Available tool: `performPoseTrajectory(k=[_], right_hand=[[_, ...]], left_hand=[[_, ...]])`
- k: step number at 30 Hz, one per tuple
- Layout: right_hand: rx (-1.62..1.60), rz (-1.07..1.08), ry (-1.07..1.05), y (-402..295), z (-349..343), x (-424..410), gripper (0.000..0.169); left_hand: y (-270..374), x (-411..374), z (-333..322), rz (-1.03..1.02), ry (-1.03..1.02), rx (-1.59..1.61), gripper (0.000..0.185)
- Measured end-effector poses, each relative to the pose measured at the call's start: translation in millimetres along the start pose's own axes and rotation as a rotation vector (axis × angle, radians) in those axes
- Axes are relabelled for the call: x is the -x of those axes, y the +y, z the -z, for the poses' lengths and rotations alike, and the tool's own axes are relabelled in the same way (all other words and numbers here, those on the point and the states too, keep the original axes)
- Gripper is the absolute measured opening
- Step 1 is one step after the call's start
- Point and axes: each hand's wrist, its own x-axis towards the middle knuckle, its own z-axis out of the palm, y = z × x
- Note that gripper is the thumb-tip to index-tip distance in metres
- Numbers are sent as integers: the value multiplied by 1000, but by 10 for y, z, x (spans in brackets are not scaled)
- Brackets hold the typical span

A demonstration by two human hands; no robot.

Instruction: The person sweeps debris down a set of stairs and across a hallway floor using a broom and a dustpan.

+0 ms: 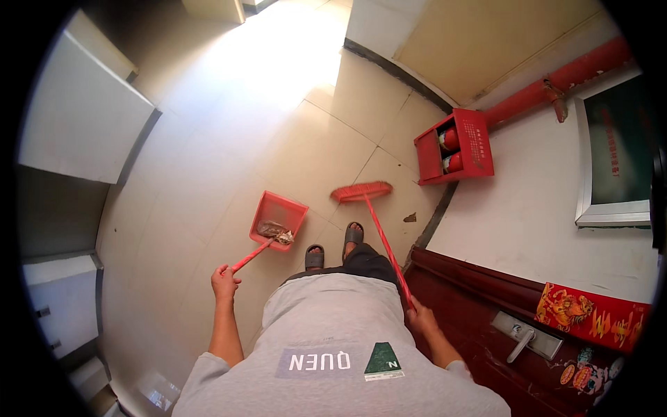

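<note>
My left hand point(226, 282) grips the end of the red handle of a long-handled dustpan point(282, 210), which is held over the tiled floor left of my feet. Crumpled wrapping and other litter lie in the pan near its handle side. My right hand point(421, 315) is closed around the red striped stick of a broom point(361, 192), beside my right hip. The broom's red bristle head is ahead of my feet, to the right of the dustpan and apart from it.
An open-fronted red box point(474, 143) with fire extinguishers point(451, 151) stands against the right wall. A dark red door point(469, 333) with a metal lever handle point(521, 345) is close on my right. A dark patch point(410, 218) marks the floor near the skirting. White walls point(86, 109) stand at left.
</note>
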Motion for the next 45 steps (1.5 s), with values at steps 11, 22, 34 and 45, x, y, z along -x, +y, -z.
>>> performPoseTrajectory(k=[11, 22, 34, 45], right_hand=[[-139, 135, 86, -32, 640, -1732, 58], [-304, 99, -35, -368, 2389, -3660, 56], [-176, 49, 12, 811, 2293, -2664, 57], [-395, -65, -183, -610, 3571, -4436, 63]], left_hand=[[946, 115, -779, -14, 38, -105, 40], [1938, 540, -1580, 29, 158, -58, 38], [2508, 434, -2385, 82, 141, 3, 36], [3335, -136, -3199, 78, 20, -84, 38]])
